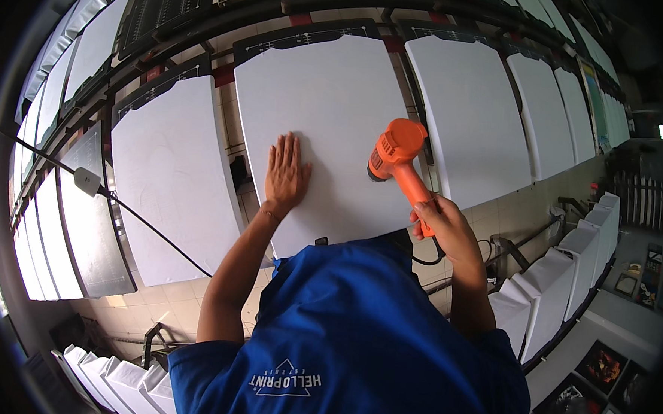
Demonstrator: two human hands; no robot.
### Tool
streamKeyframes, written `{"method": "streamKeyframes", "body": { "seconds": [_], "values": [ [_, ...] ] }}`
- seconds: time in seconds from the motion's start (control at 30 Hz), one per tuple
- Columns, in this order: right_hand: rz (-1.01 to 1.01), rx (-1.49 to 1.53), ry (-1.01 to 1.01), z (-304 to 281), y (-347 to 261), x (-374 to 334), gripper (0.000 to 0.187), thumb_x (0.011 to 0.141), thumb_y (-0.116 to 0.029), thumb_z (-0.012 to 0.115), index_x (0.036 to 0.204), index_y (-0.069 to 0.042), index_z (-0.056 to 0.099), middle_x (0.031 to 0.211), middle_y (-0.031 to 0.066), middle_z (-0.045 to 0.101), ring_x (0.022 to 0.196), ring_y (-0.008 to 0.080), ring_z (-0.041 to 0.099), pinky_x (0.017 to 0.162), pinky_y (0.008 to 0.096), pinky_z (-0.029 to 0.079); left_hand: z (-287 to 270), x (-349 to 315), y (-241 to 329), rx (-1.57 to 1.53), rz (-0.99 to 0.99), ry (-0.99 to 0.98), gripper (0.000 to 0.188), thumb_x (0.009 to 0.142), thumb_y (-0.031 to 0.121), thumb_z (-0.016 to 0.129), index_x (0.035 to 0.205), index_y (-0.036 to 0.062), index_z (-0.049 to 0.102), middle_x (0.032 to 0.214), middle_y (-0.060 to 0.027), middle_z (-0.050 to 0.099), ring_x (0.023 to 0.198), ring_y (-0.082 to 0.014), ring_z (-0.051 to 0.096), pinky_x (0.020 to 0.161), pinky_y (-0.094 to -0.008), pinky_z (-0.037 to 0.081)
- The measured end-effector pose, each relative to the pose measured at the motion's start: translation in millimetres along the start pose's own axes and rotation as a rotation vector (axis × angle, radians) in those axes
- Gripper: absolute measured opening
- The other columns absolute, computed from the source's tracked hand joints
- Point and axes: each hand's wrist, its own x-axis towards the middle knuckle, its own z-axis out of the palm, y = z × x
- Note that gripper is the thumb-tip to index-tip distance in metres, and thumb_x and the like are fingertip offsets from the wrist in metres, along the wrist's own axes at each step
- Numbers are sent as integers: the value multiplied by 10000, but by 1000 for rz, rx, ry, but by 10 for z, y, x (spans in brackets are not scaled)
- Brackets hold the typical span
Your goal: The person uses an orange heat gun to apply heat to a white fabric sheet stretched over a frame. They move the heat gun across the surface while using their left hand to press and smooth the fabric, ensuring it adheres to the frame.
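Note:
An orange heat gun (399,154) with a dark nozzle is in my right hand (444,226), my fingers wrapped round its handle. The nozzle points down at a white fabric piece (338,87) stretched flat over the board in front of me. My left hand (286,176) lies flat on the left part of that fabric, fingers stretched out. A black cord runs down from the gun's handle beside my right forearm. Whether the gun is running cannot be seen.
White-covered boards stand on both sides, one on the left (172,176) and one on the right (467,117). A cable with a white connector (87,181) hangs across the left. Dark rails (312,3) run behind. Dark printed pieces (574,403) lie at lower right.

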Motion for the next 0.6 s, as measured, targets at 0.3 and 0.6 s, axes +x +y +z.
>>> {"method": "streamKeyframes", "body": {
  "seconds": [0.3,0.6],
  "values": [
    [74,9,95,-61,71,-427,354,981,-298,572,1131,22,565,823,49,588,642,113,580,587,260,479,113,252,175,-14,39,11,644,1009,361,366,1511,-22,240,1601,-169,189,1498,-310,116,1226,-444,78],
    [-42,51,35,68,-16,175,412,976,-324,596,1160,42,550,839,59,600,656,123,590,590,272,486,-34,-715,380,-80,247,-186,665,977,346,456,1503,-14,269,1589,-171,226,1488,-323,164,1214,-465,127]
  ]
}}
